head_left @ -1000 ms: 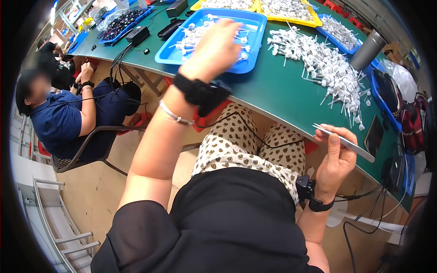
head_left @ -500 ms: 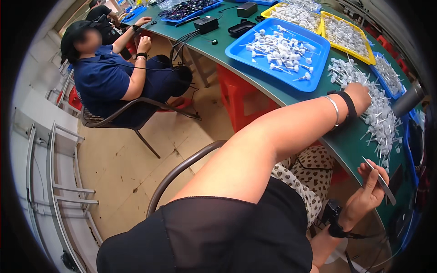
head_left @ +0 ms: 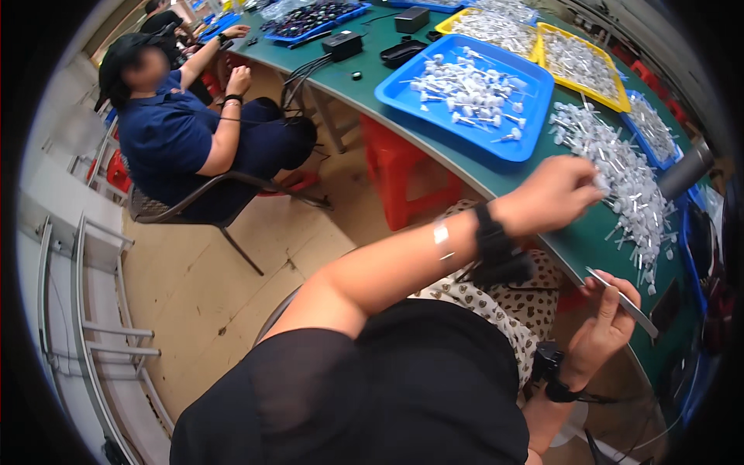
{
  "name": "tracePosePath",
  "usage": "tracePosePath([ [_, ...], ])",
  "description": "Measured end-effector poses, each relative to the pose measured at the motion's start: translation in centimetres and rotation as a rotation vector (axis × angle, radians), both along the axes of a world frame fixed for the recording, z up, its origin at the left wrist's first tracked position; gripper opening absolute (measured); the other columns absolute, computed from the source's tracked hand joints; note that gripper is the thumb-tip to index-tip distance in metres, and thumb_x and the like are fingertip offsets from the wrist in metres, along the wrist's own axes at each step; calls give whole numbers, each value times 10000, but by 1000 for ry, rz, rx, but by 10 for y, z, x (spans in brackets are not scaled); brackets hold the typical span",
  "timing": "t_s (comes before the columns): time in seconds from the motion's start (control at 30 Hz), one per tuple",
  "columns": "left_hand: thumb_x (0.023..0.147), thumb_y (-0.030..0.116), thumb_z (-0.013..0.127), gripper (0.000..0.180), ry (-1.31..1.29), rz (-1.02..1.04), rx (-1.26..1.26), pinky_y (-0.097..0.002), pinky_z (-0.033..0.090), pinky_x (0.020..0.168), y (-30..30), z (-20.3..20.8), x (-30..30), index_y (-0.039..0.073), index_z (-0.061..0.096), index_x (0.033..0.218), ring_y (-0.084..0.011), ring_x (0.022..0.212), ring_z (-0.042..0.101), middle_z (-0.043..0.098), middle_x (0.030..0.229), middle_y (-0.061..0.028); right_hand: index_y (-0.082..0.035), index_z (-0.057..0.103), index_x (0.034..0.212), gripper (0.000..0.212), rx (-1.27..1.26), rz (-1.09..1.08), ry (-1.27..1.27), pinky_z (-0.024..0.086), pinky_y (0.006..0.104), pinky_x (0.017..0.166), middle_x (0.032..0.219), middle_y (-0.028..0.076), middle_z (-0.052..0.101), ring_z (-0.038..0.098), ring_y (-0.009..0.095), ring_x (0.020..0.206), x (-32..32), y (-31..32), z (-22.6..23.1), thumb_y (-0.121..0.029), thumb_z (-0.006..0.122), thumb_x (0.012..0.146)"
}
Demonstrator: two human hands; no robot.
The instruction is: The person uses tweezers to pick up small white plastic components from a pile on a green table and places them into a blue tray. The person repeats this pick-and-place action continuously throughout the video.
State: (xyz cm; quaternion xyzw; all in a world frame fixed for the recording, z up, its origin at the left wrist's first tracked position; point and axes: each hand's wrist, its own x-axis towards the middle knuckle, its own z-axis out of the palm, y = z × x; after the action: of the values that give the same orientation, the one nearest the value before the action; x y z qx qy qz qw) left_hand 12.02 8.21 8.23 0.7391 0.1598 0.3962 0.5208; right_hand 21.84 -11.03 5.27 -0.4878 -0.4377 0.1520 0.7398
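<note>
My left hand (head_left: 552, 195) is closed in a pinch at the near edge of a pile of small white plastic pieces with thin stems (head_left: 620, 170). A bit of white shows at its fingertips, slightly blurred. Lower right, my right hand (head_left: 608, 329) grips a pair of silver tweezers (head_left: 624, 304), their pointed end up and to the left. Beyond my left hand, a blue tray (head_left: 391, 91) holds more of the loose white pieces. Both of my wrists carry dark straps.
Two yellow trays (head_left: 622, 101) and a smaller blue tray (head_left: 673, 159) with similar pieces stand farther back. A dark cylinder (head_left: 686, 172) is right of the pile. Black adapters (head_left: 343, 45) with cables lie on the green table. A co-worker (head_left: 170, 132) sits at left, beside a red stool (head_left: 395, 167).
My left hand has drawn back from the pile, toward me and to the left, its fingers now pinched. My right hand still holds the tweezers. The view has shifted slightly.
</note>
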Motion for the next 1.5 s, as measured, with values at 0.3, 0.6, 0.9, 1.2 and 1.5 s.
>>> tracePosePath([
  [0.3,963,88,686,152,-59,-28,-554,-233,550,714,-85,-56,-92,-2,688,1085,-74,791,653,700,900,-19,25,556,1117,137,-61,219,69,576,316,848,1049,167,693,693,194,914,-42,8,0,-27,597,998],
  [0.6,949,68,696,119,-50,103,-374,-234,548,693,-93,-74,-91,-10,698,1039,-92,792,664,675,936,-37,38,608,1102,135,-102,191,-24,540,266,838,1072,128,696,675,158,932,-50,10,-13,-5,632,977],
  [0.9,896,55,746,86,5,205,-94,-231,475,588,-94,-77,-93,-7,708,942,-73,686,591,657,901,-48,50,662,1048,109,-153,158,-132,553,277,811,1057,117,697,678,164,914,-53,12,-18,14,666,945],
  [1.2,890,5,727,49,-46,214,-88,-223,472,571,-95,-83,-92,-15,700,925,-74,677,596,650,912,-54,83,623,1051,100,-140,196,-92,611,309,825,1065,155,675,710,208,920,-55,13,-16,33,621,965],
  [1.5,916,20,709,88,-19,176,-183,-215,500,643,-96,-79,-94,-9,722,999,-80,739,611,647,946,-43,50,605,1066,90,-153,202,-78,571,306,837,1087,166,679,699,216,948,-50,10,-15,22,599,981],
])
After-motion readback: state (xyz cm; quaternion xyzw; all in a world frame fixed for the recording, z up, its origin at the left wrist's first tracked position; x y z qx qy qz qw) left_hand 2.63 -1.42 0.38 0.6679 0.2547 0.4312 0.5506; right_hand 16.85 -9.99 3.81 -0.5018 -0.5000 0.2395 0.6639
